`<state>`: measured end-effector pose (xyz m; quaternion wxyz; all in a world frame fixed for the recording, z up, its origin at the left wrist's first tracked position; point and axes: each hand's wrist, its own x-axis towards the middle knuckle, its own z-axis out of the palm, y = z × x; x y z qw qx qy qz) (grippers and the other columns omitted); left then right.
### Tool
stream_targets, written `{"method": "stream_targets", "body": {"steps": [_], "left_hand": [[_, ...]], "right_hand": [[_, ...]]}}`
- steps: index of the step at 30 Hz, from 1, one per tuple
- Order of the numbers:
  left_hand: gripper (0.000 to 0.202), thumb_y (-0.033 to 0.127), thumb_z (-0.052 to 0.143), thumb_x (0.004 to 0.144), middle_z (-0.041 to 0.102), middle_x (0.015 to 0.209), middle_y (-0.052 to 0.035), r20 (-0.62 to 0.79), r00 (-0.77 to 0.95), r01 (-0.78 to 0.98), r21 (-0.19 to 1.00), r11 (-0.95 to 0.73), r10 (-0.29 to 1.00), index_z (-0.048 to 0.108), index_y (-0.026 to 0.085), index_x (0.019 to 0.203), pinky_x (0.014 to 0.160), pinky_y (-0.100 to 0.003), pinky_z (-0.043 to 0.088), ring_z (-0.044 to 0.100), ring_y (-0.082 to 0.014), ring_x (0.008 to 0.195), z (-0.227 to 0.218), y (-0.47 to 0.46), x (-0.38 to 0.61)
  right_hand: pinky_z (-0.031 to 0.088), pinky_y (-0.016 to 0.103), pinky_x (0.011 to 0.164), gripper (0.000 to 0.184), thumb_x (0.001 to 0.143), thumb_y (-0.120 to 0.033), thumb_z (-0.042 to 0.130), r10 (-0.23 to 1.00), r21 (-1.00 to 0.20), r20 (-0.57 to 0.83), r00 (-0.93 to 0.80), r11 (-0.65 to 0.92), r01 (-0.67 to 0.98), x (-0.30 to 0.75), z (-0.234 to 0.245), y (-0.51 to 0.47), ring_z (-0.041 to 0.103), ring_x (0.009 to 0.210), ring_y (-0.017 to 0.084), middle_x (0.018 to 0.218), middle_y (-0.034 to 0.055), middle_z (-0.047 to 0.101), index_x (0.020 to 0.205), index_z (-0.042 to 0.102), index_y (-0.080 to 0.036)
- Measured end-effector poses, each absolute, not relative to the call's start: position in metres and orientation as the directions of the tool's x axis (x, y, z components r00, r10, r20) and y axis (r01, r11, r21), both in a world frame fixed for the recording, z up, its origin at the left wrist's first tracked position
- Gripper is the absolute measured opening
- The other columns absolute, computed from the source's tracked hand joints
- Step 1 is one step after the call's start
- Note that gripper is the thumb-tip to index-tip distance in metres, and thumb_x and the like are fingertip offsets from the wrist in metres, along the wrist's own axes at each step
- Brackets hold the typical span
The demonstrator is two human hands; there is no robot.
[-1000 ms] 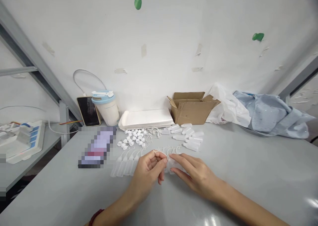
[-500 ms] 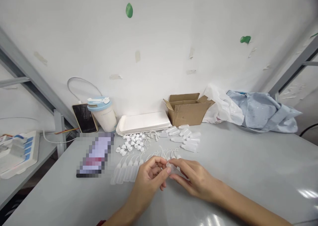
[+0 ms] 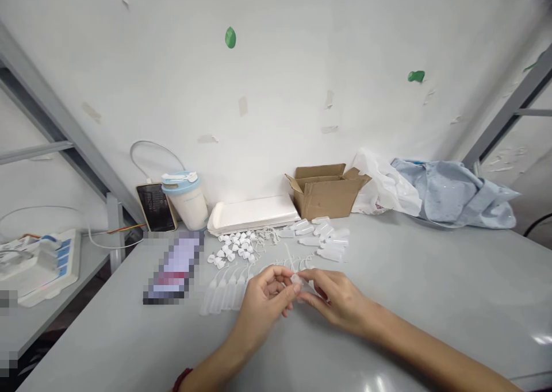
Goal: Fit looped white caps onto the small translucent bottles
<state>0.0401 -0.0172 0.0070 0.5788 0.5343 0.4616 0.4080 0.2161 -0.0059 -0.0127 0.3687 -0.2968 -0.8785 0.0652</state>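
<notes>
In front of me, a small translucent plastic tube (image 3: 307, 288) is held between both hands above the table. My right hand (image 3: 345, 303) pinches its body between thumb and fingers. My left hand (image 3: 263, 303) is closed at the tube's upper end, thumb and fingertips pressed there; the fingers partly hide that end. A pale thin cord (image 3: 288, 257) rises behind the fingertips. Beyond my left hand lies a row of similar tubes (image 3: 226, 294) with looped cords at their tops, partly covered by my hands.
Small white caps (image 3: 236, 245) and loose cords (image 3: 268, 238) lie behind the row, beside loose clear tubes (image 3: 331, 242). Farther back are a white tray (image 3: 254, 212), an open cardboard box (image 3: 328, 199), a plastic bag (image 3: 382, 188), blue cloth (image 3: 448, 193), a cup (image 3: 187, 205) and two phones (image 3: 156, 207).
The camera view has shifted slightly, so the scene sits a little farther right on the left side. Both hands keep their hold on the tube, with only slight finger movement.
</notes>
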Motion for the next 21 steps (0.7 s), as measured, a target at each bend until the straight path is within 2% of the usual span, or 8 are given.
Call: {"method": "stream_targets", "body": {"steps": [6, 14, 21], "left_hand": [[0.029, 0.041, 0.062, 0.072, 0.055, 0.057, 0.0008, -0.022, 0.229, 0.062, 0.998, 0.008, 0.973, 0.06, 0.013, 0.081, 0.046, -0.022, 0.042, 0.051, -0.011, 0.049, -0.0004, -0.0169, 0.0431], [0.027, 0.039, 0.057, 0.077, 0.059, 0.065, -0.0015, 0.111, 0.206, 0.143, 0.98, -0.142, 0.972, 0.063, 0.014, 0.081, 0.048, -0.021, 0.043, 0.052, -0.0113, 0.052, 0.0046, -0.0238, 0.0434], [0.029, 0.04, 0.055, 0.078, 0.054, 0.053, 0.0009, 0.134, 0.212, 0.194, 0.965, -0.176, 0.968, 0.064, 0.013, 0.079, 0.044, -0.02, 0.039, 0.051, -0.0119, 0.048, 0.0029, -0.0211, 0.0424]], "right_hand": [[0.041, 0.021, 0.045, 0.024, 0.093, -0.034, 0.041, 0.579, -0.319, 0.645, -0.499, 0.797, 0.512, 0.2138, -0.0175, -0.003, 0.053, 0.048, 0.011, 0.063, 0.0024, 0.06, 0.1, 0.051, -0.014], [0.041, 0.02, 0.048, 0.018, 0.092, -0.031, 0.044, 0.528, -0.257, 0.664, -0.53, 0.826, 0.501, 0.2122, -0.0141, -0.0027, 0.053, 0.05, 0.01, 0.071, 0.0038, 0.064, 0.099, 0.052, -0.017], [0.042, 0.022, 0.049, 0.025, 0.092, -0.037, 0.04, 0.568, -0.254, 0.64, -0.517, 0.792, 0.555, 0.2107, -0.0168, 0.0, 0.052, 0.048, 0.011, 0.066, 0.0027, 0.062, 0.094, 0.054, -0.016]]}}
